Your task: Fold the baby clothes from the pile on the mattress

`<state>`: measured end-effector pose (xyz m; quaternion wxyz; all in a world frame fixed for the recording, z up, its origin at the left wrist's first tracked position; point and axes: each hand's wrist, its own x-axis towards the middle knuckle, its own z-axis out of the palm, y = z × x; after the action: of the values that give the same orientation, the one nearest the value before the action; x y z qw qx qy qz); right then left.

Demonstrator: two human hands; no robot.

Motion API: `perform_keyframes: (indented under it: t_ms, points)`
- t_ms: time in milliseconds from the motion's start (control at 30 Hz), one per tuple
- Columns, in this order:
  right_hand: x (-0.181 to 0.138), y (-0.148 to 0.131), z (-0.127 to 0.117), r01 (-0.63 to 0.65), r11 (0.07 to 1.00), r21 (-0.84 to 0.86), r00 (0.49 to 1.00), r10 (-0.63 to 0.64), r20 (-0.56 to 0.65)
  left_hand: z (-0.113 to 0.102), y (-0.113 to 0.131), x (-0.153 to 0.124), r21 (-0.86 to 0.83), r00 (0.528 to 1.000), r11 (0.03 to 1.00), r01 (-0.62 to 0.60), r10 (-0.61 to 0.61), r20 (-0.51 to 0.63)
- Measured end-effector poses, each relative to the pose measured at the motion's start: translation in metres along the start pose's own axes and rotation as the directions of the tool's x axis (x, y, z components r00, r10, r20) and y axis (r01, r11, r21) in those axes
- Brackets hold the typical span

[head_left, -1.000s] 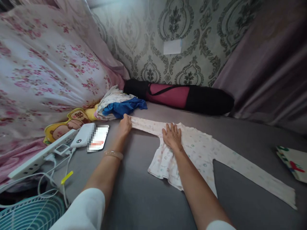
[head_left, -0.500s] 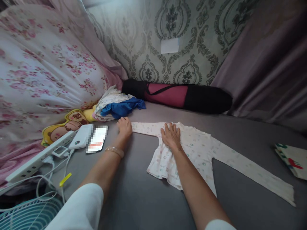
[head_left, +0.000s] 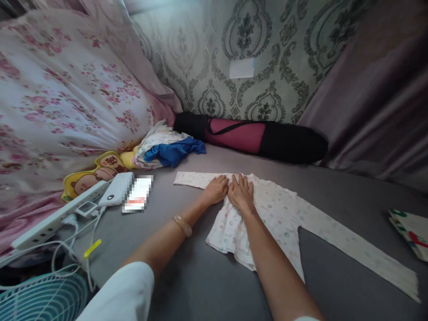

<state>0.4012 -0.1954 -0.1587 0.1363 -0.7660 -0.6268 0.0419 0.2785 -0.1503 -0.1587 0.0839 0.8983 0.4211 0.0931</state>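
Note:
A small white long-sleeved shirt (head_left: 274, 214) with a faint pastel print lies spread on the grey surface, its sleeves stretched out to both sides. My left hand (head_left: 216, 189) rests flat on the top of the left-hand sleeve, close to the shoulder, with its fingers extended. Right beside it, my right hand (head_left: 241, 191) presses flat on the shirt's upper body, fingers spread. Some folds run down the cloth below my right hand. The cuff end of the left-hand sleeve lies free, while the other sleeve slants toward the lower right.
A blue cloth (head_left: 175, 151) lies on bunched patterned fabric at the back left. Behind the shirt is a long black and maroon bag (head_left: 240, 136). To the left are a phone (head_left: 138, 194), a white power bank (head_left: 117, 189), a power strip (head_left: 60, 216) with cables and a fan grille (head_left: 43, 296).
My left hand has moved right, from the sleeve's cuff to near the shoulder, beside my right hand. My right hand stays on the shirt. The view has shifted slightly.

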Motion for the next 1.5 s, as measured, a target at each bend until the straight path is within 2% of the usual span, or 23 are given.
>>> perform_keyframes:
  t_ms: [200,367,600,733,833,933,1000,1067,1167,1233,1300,1400,1500]
  points:
    - [0.004,-0.002,0.003,-0.039,0.998,-0.056,0.998,0.042,0.041,-0.012,-0.036,-0.014,0.019,0.982,0.984,0.178,-0.179,0.052]
    - [0.004,-0.002,0.003,-0.03,0.996,-0.078,0.999,0.032,0.024,-0.025,-0.07,-0.031,0.07,0.957,0.957,0.283,-0.287,0.05]
    - [0.003,-0.001,0.003,-0.009,1.0,-0.01,1.0,0.009,-0.001,-0.036,-0.123,-0.054,0.11,0.914,0.908,0.405,-0.405,-0.02]
    - [0.0,0.0,0.002,0.005,1.0,0.023,1.0,-0.005,0.0,-0.035,-0.134,-0.06,0.113,0.902,0.895,0.431,-0.427,-0.061]
    - [-0.003,0.0,-0.001,0.011,0.999,0.048,1.0,-0.01,-0.021,-0.035,-0.129,-0.061,0.157,0.895,0.886,0.436,-0.41,-0.172]
    - [-0.001,0.002,-0.009,-0.007,0.993,0.116,1.0,0.006,0.012,-0.037,-0.117,-0.065,0.202,0.896,0.893,0.402,-0.338,-0.288]
    - [0.003,0.006,-0.021,-0.022,0.981,0.192,0.997,0.008,0.071,-0.04,-0.105,-0.069,0.212,0.898,0.903,0.375,-0.296,-0.326]
    - [0.008,0.013,-0.037,-0.062,0.956,0.288,0.993,0.029,0.118,-0.043,-0.089,-0.072,0.197,0.897,0.904,0.378,-0.305,-0.32]
    - [0.004,0.028,-0.067,-0.132,0.843,0.521,0.988,0.07,0.137,-0.047,-0.059,-0.075,0.155,0.907,0.904,0.398,-0.362,-0.217]
    - [-0.01,0.042,-0.085,-0.173,0.733,0.658,0.983,0.087,0.161,-0.049,-0.038,-0.077,0.107,0.923,0.918,0.383,-0.375,-0.087]
    - [-0.035,0.06,-0.098,-0.201,0.665,0.719,0.978,0.093,0.187,-0.049,-0.022,-0.082,0.044,0.933,0.935,0.353,-0.355,0.058]
    - [-0.083,0.093,-0.109,-0.261,0.654,0.71,0.964,0.146,0.221,-0.048,-0.008,-0.093,-0.023,0.937,0.955,0.297,-0.287,0.199]
    - [-0.13,0.128,-0.108,-0.399,0.694,0.599,0.916,0.272,0.294,-0.045,-0.002,-0.105,-0.029,0.947,0.971,0.236,-0.223,0.233]
